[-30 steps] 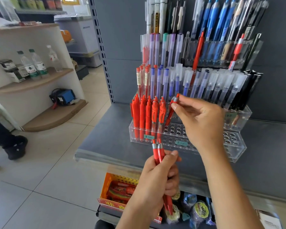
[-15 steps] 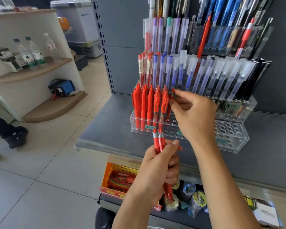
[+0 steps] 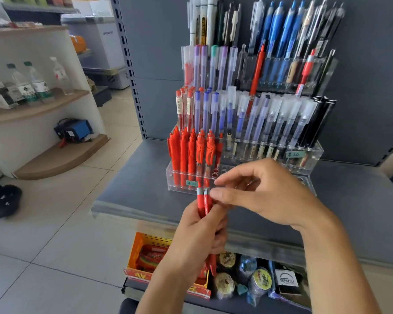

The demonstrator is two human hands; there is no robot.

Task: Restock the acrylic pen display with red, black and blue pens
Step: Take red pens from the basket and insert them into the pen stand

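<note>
My left hand (image 3: 199,232) grips a bundle of red plastic click pens (image 3: 203,201) before the clear acrylic tiered pen display (image 3: 179,182) on the grey shelf (image 3: 134,189); my right hand (image 3: 266,193) reaches its loosely curled fingers (image 3: 220,194) to their tips.

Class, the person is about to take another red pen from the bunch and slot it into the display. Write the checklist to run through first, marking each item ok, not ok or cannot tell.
1. Left hand grips the bunch of red pens: ok.
2. Right hand holds nothing, fingers at the bunch's tips: ok.
3. One pen pinched apart from the bunch: not ok.
4. Empty holes in the display front row beside the standing red pens: ok.
5. How many pens are left in the bunch: cannot tell.
</note>
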